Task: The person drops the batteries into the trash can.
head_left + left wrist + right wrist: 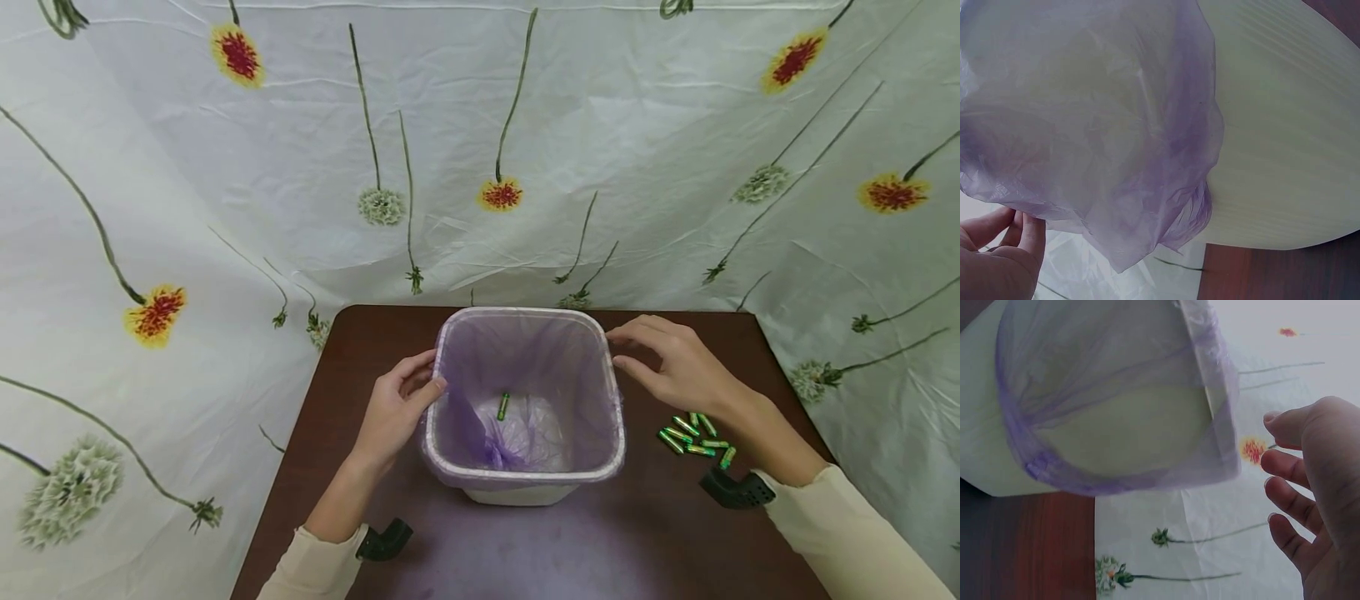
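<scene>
The left hand (401, 408) pinches the purple liner (525, 350) at the bin (517, 497) rim, apparently fitting it; smoothing needs the loosely spread right hand (671, 364) touching.

Dark reddish-brown tabletop (382, 333), rounded at the far left corner, with a paler purplish sheen toward the near side. Beyond it and down both sides, whitish cloth (637, 150), wrinkled and creased. Printed there on long thin stems: red-and-yellow blooms (499, 195), fluffy pale-green seed heads (381, 207) and small spiky green buds (415, 282), mostly at the stems' lower ends.
</scene>
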A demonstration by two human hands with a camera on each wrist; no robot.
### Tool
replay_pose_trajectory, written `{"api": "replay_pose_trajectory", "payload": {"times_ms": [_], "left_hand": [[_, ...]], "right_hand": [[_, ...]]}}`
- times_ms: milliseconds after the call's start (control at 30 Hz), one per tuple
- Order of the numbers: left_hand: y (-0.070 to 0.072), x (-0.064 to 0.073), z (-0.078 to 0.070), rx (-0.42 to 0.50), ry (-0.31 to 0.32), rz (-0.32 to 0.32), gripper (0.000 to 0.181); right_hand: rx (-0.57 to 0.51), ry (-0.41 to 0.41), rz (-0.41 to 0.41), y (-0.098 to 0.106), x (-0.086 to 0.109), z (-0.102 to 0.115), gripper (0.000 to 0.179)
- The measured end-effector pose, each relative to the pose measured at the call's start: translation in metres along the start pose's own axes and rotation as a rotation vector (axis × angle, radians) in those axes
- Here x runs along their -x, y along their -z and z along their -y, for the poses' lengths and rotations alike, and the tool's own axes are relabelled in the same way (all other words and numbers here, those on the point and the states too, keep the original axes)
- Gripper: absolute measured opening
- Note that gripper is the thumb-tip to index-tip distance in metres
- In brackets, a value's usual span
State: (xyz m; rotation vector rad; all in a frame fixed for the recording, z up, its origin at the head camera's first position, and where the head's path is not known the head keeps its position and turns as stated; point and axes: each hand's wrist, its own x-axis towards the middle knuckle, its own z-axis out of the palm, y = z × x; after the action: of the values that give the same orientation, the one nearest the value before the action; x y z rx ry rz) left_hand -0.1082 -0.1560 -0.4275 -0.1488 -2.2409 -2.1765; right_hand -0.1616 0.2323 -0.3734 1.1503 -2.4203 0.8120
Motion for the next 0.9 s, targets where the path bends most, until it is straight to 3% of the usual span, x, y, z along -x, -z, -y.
{"api": "replay_pose_trajectory", "payload": {"times_ms": [300,900], "left_hand": [[0.001,0.0,0.001,-0.02,0.002,0.0,0.048],[-0.001,-0.001,-0.001,-0.032,0.004,-0.009,0.047]], "right_hand": [[0.001,-0.058,-0.044,0.004,0.022,-0.01,0.039],[0.044,-0.248,-0.039,-0.001,0.069,-0.028,0.033]]}}
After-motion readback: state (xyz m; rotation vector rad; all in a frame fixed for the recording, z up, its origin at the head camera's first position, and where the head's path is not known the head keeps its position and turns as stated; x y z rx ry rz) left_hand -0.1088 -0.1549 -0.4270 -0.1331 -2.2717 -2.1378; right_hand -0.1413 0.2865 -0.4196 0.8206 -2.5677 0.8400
